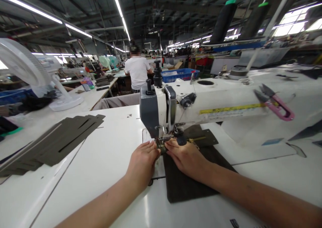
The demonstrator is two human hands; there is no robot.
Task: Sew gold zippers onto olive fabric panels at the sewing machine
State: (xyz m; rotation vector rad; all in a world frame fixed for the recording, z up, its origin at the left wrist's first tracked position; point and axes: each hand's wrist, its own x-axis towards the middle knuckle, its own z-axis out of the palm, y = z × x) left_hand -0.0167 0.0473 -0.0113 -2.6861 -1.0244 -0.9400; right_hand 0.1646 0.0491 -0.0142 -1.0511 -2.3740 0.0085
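A white sewing machine (183, 102) with a dark grey head cover stands before me. Under its presser foot (162, 140) lies the edge of a dark brown-grey fabric panel (187, 187), which spreads to the right and toward me. My left hand (143, 159) is left of the needle, its thumb and fingers closed on the panel's small olive edge. From the right, my right hand (187, 157) presses the panel close to the foot, fingers bent together. A strip with a gold zipper (198, 139) shows behind my right wrist. The needle point is hidden.
Stacked grey-brown cut pieces (72, 137) lie at left. Pink-handled snips (276, 105) rest on the machine arm. A white fan (62, 99) stands on the left table. Beyond the machine are a blue basket (179, 74) and a person in a white shirt (137, 70).
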